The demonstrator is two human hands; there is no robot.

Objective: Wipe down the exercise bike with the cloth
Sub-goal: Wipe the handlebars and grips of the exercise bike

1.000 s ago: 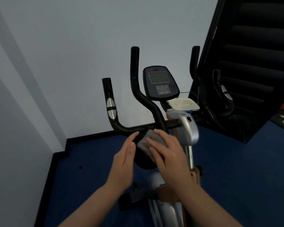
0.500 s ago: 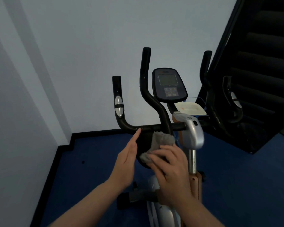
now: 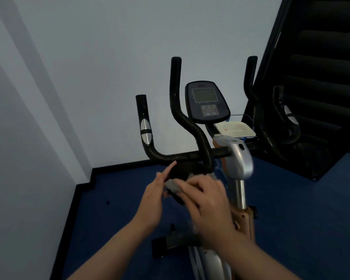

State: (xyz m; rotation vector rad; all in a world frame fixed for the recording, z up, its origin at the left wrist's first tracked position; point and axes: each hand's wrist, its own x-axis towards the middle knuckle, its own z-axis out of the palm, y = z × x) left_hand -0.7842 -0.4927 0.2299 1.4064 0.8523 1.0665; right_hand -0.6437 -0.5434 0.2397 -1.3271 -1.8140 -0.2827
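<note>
Head-worn view faces forward and down; close above the exercise bike (image 3: 208, 150).

A blue carpet (image 3: 291, 229) meets a pale wall (image 3: 109, 67) along a black skirting board (image 3: 85, 180). A dark staircase (image 3: 321, 77) rises right of the wall. A white lidded container (image 3: 233, 129) sits below the stairs' edge.
</note>
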